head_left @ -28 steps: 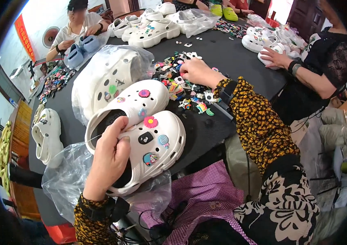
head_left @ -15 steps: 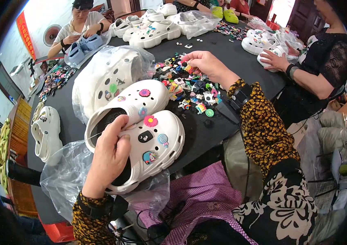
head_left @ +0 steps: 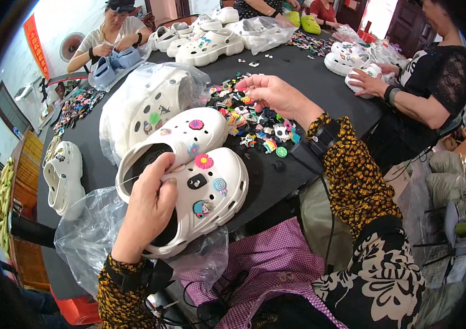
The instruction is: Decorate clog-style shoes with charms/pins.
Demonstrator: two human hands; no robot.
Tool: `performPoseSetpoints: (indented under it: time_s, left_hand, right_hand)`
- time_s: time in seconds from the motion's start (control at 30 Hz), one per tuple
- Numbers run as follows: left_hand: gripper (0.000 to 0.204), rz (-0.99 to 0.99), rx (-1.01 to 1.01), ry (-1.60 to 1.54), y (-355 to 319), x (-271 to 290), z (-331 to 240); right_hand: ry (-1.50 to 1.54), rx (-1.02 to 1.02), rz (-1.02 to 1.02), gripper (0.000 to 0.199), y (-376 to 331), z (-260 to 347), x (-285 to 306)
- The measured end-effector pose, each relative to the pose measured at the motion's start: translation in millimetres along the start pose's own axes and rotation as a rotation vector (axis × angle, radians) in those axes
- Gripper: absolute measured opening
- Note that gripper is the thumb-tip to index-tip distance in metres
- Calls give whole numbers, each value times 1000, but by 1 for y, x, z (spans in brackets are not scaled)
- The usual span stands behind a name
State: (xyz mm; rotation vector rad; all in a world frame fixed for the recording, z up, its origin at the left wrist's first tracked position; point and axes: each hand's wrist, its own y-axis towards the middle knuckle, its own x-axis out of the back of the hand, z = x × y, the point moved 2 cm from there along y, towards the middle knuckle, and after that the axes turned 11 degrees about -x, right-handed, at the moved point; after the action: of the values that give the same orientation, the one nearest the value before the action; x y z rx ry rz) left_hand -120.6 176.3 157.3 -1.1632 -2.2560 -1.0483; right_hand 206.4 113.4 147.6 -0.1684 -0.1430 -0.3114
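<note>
My left hand (head_left: 149, 205) is closed on the inner edges of a pair of white clogs, where the two meet. The nearer clog (head_left: 225, 172) carries a pink flower, a dark square, a blue swirl lollipop and a cup-like charm. On the farther clog (head_left: 211, 125) are a magenta flower, a rainbow and a blue flower. My right hand (head_left: 282, 97) hovers over the far right part of a heap of small colourful shoe charms (head_left: 249, 123), its fingers bent and apart. I see nothing plainly held in it; the heap behind its fingertips makes this hard to read.
A bagged white clog (head_left: 128, 104) stands behind the pair; a single white clog (head_left: 69, 178) is at the left. Clear plastic (head_left: 87, 236) lies under my left hand. More white clogs (head_left: 208, 46) fill the table's back. Co-workers (head_left: 436, 82) sit around the black table (head_left: 293, 63).
My right hand has drawn back slightly from the charm heap, its fingers opening a little. My left hand keeps its hold, and the pair of clogs stays nearly in place.
</note>
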Motion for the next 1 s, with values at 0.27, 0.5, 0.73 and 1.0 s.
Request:
performPoseSetpoints:
  time_s: [0.27,0.5,0.73,1.0]
  left_hand:
    - [35,8,-2,10,0,0,0]
    - [35,15,-12,28,3,-1,-1]
    - [35,-9,-18,28,4,-1,-4]
    - [37,-78,-29,47,0,3,-2]
  right_hand:
    - [-51,12,21,36,4,-15,-2]
    - [-4,46,-10,28,-1,-21,-6]
    - [132,110,67,26,-14,-6,-20]
    - [156,230,157,26,-51,25,-63]
